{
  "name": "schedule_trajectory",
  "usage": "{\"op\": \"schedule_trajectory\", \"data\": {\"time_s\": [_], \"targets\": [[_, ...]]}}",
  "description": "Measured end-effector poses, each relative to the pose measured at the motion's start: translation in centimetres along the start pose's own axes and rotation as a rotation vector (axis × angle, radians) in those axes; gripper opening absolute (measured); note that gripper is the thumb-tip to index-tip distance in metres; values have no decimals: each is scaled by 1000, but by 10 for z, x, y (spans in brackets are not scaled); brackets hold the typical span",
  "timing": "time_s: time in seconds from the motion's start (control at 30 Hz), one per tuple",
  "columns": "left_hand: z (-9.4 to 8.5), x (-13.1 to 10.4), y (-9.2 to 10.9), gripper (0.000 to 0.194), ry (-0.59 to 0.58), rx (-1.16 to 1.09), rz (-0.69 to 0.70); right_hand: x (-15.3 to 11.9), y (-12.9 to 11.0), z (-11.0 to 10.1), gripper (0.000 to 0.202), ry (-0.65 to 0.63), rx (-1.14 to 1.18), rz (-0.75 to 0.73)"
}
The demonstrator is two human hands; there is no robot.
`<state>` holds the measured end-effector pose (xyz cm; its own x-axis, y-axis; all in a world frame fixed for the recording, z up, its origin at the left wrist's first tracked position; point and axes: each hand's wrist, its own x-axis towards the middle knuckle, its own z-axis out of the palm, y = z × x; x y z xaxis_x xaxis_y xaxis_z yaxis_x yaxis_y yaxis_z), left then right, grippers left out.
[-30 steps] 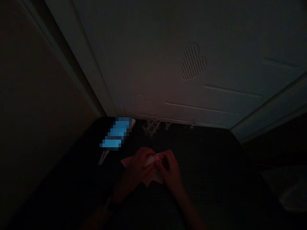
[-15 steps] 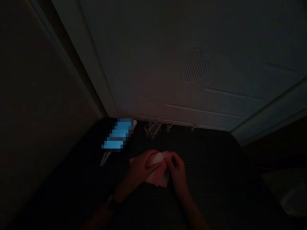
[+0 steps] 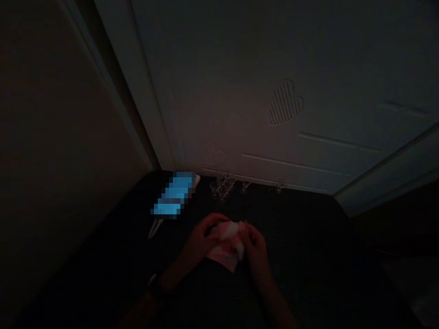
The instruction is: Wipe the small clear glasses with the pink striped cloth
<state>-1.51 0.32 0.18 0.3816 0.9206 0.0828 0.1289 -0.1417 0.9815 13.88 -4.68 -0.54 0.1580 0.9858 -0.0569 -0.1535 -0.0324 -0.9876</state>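
Observation:
A pink and white cloth [image 3: 226, 251] hangs between my two hands over the dark table, its lower corner pointing toward me. My left hand [image 3: 206, 235] grips its left side, the fingers curved over the upper edge. At the upper right of the cloth, my right hand [image 3: 254, 240] pinches the edge between thumb and fingers. Some small clear glass cups [image 3: 222, 186] stand in a cluster beyond my hands, with a single glass [image 3: 244, 185] just to their right. The scene is very dim, and finer details of the cloth are hard to tell.
A lit phone-like device [image 3: 174, 194] with a blurred screen lies at the back left, a white strap [image 3: 155, 228] at its near end. Another small glass [image 3: 280, 188] is at the back right. A pale panel with heart reliefs [image 3: 286, 103] rises behind the table [image 3: 308, 246].
The cloth has shifted within my hands; its lower edge now forms one point and more white shows near my right hand. The view has tilted slightly, moving the background right and down.

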Motion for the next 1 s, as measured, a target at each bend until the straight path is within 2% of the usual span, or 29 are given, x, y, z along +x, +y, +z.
{"op": "schedule_trajectory", "data": {"time_s": [0.17,0.37,0.47,0.6,0.7,0.83,0.9,1.0], "targets": [[-2,-2,1,33,-6,-15,-32,0,4,-2,26,-53,69,41],[-2,-3,6,30,17,35,12,-1,7,0,23,-54,51,11],[-2,-2,6,33,70,27,-32,-1,7,2,23,-12,-30,-55],[-3,0,-3,38,130,-2,-144,0,7,1,40,65,-77,-124],[-4,2,-10,35,163,44,-163,-1,6,-1,40,74,-95,-158],[-2,2,-8,28,103,145,-68,-4,3,-1,34,41,-176,-226],[0,0,-5,24,52,214,3,-5,1,-1,24,49,-229,-201],[3,-1,-3,20,-1,296,115,-5,-1,0,20,62,-281,-169]]}}
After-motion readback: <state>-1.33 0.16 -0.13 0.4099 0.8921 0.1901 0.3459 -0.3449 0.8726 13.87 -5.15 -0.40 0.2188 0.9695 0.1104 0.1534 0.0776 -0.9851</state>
